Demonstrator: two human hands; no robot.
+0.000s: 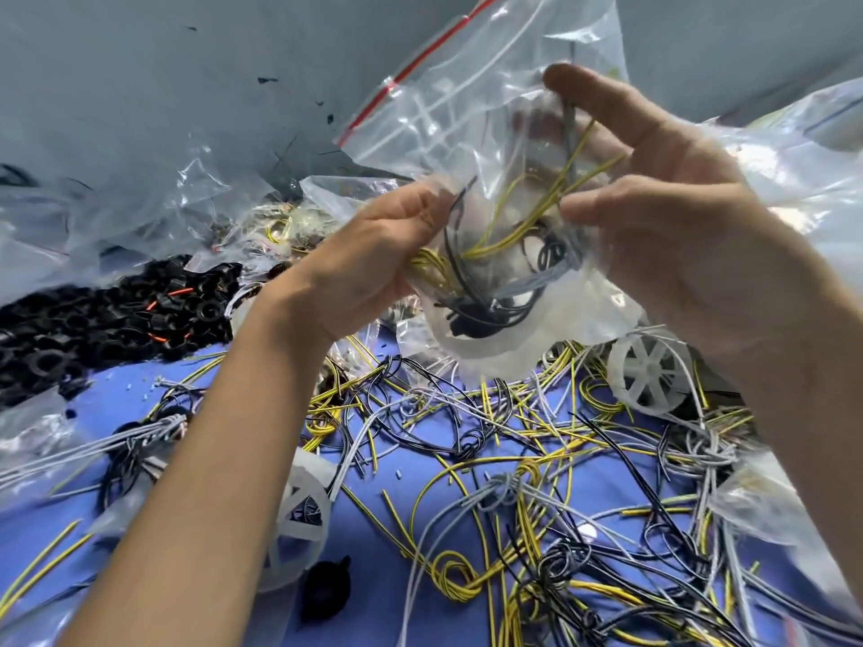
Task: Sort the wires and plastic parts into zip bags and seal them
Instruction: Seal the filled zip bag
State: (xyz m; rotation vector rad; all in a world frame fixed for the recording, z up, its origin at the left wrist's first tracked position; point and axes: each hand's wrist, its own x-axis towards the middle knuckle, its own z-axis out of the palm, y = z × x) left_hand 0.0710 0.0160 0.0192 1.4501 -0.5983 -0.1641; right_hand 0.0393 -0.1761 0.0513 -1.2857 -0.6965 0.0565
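A clear zip bag (pixel 467 109) is held up above the table (pixel 116 394), its mouth with the red zip strip (pixel 420 63) tilted up and to the left and standing open. Inside it, sunk toward the bottom, lies a small tangle of wires (pixel 513 245): yellow ones, a few black ones and a grey bundle. The left hand (pixel 373 259) grips the bag's lower left side, its fingers curled into the plastic. The right hand (pixel 677 217) holds the bag's right side, thumb pressed on the front, index finger stretched upward along the edge, and other fingers showing dimly through the plastic. Below, the blue table carries a spread of loose wires (pixel 513 459) in yellow, grey and black, many looped or knotted. Among them lie two white spoked plastic wheels, one near the right wrist (pixel 649 371) and one beside the left forearm (pixel 303 511), and a black plastic part (pixel 327 595) near the lower edge. To the left sits a heap of black plastic rings (pixel 93 319), with crumpled clear bags (pixel 140 203) behind it.
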